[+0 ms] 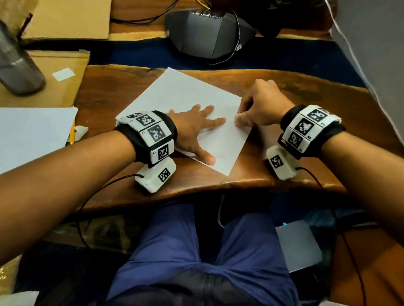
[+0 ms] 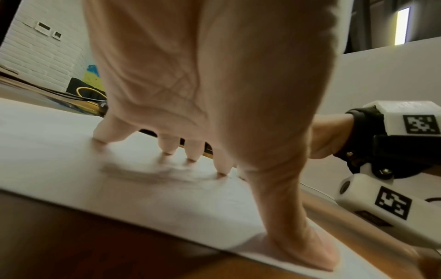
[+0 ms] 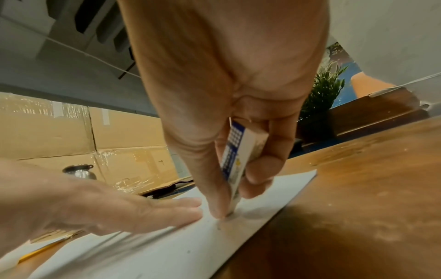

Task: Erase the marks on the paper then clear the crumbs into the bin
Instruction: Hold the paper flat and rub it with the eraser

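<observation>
A white sheet of paper [image 1: 176, 94] lies tilted on the wooden desk [image 1: 311, 96]. My left hand [image 1: 198, 128] lies flat on it with fingers spread, pressing it down; the left wrist view shows the fingertips [image 2: 168, 151] on the paper [image 2: 59, 151]. My right hand [image 1: 256, 108] pinches a white eraser in a blue-and-white sleeve [image 3: 235, 156] between thumb and fingers. Its tip presses on the paper [image 3: 143, 251] near the right edge, just past my left fingertips [image 3: 188, 205]. Small grey crumbs [image 3: 222, 226] lie by the eraser tip. No bin is in view.
A second white sheet [image 1: 19, 137] and a yellow pencil [image 1: 71, 134] lie at the left. A steel bottle [image 1: 8, 60] and cardboard boxes [image 1: 72, 9] stand at the back left. A dark conference phone [image 1: 206, 33] with cables sits behind the paper.
</observation>
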A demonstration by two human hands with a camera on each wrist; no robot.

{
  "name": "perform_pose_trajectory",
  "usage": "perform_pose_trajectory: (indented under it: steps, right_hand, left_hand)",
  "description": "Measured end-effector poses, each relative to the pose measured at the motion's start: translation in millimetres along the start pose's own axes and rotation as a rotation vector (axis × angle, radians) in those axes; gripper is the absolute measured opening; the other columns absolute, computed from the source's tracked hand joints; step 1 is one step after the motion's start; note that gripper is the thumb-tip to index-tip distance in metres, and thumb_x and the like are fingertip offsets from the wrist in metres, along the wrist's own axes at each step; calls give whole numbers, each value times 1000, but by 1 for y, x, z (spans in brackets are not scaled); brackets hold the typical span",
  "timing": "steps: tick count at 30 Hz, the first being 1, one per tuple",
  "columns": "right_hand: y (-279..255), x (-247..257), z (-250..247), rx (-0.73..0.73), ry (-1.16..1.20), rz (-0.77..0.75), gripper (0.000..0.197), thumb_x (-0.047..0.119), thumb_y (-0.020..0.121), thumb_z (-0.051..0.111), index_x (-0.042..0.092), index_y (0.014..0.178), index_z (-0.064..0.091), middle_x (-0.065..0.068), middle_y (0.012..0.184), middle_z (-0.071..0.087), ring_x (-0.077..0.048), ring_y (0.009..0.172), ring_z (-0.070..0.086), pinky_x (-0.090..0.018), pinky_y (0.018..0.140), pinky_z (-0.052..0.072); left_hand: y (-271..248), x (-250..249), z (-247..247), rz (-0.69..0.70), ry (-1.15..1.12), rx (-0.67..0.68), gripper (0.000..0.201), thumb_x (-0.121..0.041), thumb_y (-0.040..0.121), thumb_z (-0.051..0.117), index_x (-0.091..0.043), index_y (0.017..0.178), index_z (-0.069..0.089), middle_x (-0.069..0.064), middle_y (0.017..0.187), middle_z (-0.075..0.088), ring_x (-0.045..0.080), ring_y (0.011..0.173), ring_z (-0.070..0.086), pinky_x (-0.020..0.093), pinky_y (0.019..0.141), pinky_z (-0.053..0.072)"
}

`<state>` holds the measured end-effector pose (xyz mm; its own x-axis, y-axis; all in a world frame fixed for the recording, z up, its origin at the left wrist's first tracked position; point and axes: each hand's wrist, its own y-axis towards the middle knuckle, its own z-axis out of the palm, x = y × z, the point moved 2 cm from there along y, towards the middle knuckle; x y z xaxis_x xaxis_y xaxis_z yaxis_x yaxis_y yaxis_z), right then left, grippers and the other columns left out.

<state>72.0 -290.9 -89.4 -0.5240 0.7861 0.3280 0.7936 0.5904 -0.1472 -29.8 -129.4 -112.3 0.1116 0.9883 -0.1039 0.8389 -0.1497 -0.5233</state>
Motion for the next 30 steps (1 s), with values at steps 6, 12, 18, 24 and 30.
perform_pose_trajectory:
  steps: [6, 12, 18, 24, 30]
  right_hand:
    - [-42, 24, 19, 12, 24, -98, 9, 24, 76, 84, 17, 80, 79, 2, 79, 72, -12, 72, 61, -22, 56, 43]
    - [-49, 26, 14, 73, 35, -131, 14, 29, 75, 85, 17, 78, 80, 4, 75, 73, -10, 71, 57, -28, 70, 45]
    - [-62, 41, 24, 175, 0, -247, 9, 24, 74, 82, 17, 72, 77, 6, 68, 71, -3, 63, 59, -13, 53, 43]
    - [-55, 28, 22, 93, 53, -193, 7, 23, 76, 82, 16, 77, 78, 4, 76, 73, -4, 69, 60, -17, 61, 45]
    - [-52, 15, 13, 61, 82, -136, 10, 26, 77, 83, 17, 80, 80, 4, 79, 74, -8, 73, 63, -18, 62, 48]
  left_hand:
    - [1, -1, 3, -23, 25, 66, 129, -82, 57, 67, -49, 148, -18, -9, 158, -32, 23, 148, -23, 73, 110, 5]
    - [5, -7, -1, -38, 55, 104, 131, -78, 59, 71, -49, 147, -22, -5, 157, -35, 28, 147, -25, 69, 111, 10]
    - [7, -8, -3, -39, 49, 115, 133, -75, 58, 73, -47, 147, -22, -2, 157, -36, 32, 146, -26, 67, 112, 9]
    - [11, -6, -2, -43, 35, 124, 136, -77, 55, 74, -49, 145, -25, -2, 156, -36, 34, 145, -27, 67, 115, 7]
    - [15, -7, -2, -55, 33, 138, 140, -79, 49, 74, -52, 143, -26, -2, 156, -37, 35, 145, -27, 69, 114, 8]
